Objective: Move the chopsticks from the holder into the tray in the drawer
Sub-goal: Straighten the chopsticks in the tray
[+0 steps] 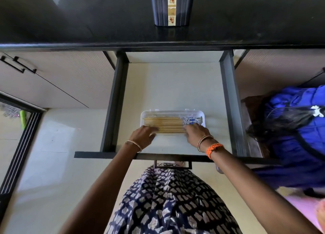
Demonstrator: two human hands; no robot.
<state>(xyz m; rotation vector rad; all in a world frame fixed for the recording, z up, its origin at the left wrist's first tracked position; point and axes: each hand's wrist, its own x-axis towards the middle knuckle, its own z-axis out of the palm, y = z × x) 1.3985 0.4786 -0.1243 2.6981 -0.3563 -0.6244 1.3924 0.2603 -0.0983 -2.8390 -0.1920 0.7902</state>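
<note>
The left hand (143,134) is resting on the near-left corner of the tray (173,113), fingers loosely curled over the plain ends of the chopsticks (167,124), probably squaring them up. The sticks are lying flat, side by side, inside the tray on the drawer (175,86) floor. The right hand (196,132) is covering their patterned ends; whether it's pinching any, I cannot tell. The holder (172,7) is standing on the counter, well apart.
</note>
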